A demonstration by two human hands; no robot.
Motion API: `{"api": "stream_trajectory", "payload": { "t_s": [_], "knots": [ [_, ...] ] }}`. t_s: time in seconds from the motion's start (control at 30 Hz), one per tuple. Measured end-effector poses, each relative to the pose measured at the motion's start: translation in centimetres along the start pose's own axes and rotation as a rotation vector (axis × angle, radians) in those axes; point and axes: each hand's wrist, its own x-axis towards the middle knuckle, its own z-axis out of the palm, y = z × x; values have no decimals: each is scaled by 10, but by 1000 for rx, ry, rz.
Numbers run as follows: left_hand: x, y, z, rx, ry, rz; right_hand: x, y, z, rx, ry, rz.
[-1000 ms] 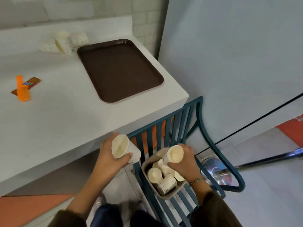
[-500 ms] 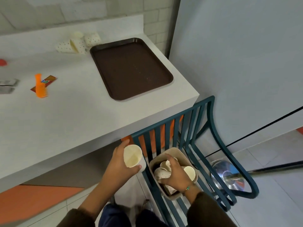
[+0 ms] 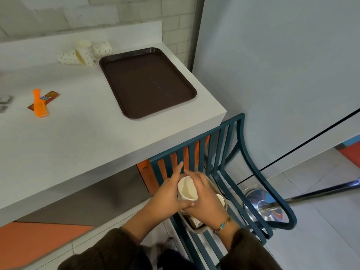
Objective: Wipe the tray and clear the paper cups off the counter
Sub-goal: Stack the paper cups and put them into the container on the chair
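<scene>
Since half a second ago the right hand (image 3: 204, 199) has come up out of the tub and the left hand (image 3: 169, 193) has swung across to meet it, so both now close around one paper cup (image 3: 188, 189). The cup sits between the palms with its open mouth tilted up toward the camera. The left fingers wrap its near side, and the right fingers curve over its far side, with the thumbs meeting underneath. Directly below the hands is the beige tub (image 3: 194, 227), resting on the seat of the blue slatted chair (image 3: 236, 137). The rim of another cup (image 3: 221, 198) shows in it just beyond the right wrist. This looks like the clearing step, with the cup about to be dropped or nested into the tub; that calls for lowering it straight down and letting go with both hands. Up and to the left of the hands, well apart from them, the dotted cups (image 3: 83, 53) lie bunched on the counter (image 3: 87, 143), touching the far corner of the brown tray (image 3: 148, 82). Those still need fetching. Pale specks on the tray suggest wiping may remain. An orange comb (image 3: 40, 103) lies far left.
</scene>
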Motion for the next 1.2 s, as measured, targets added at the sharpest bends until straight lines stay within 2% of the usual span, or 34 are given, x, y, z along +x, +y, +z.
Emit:
{"api": "stream_trajectory", "payload": {
  "t_s": [0.07, 0.2, 0.33, 0.4, 0.5, 0.57, 0.7, 0.8, 0.93, 1.07, 1.2],
  "knots": [
    [1, 2, -3, -29, -15, 23, 0, 17, -4, -57, 73, 125],
    [-8, -11, -11, 19, 146, -3, -15, 69, -6, -144, 262, 425],
    [-16, -20, -25, -7, 227, -44, -26, 114, 2, -164, 343, 572],
    [-20, -23, -28, -22, 256, -65, -25, 129, 14, -166, 282, 640],
    [-28, -28, -28, -22, 249, -85, -27, 141, 33, -198, 52, 797],
    [-32, -32, -29, -17, 245, -86, -25, 144, 40, -202, -2, 866],
    [-39, -35, -35, -21, 265, -102, -11, 121, 39, -339, 36, 739],
    [-45, -35, -43, -59, 267, -120, 0, 83, 36, -261, 65, 492],
    [-61, -31, -68, -83, 353, -119, 23, 10, 34, -106, 7, 184],
    [-84, -31, -106, -122, 437, -140, 51, -63, 41, -62, -76, -65],
    [-114, -37, -155, -159, 596, -154, 82, -135, 54, -29, -185, -282]
  ]
}}
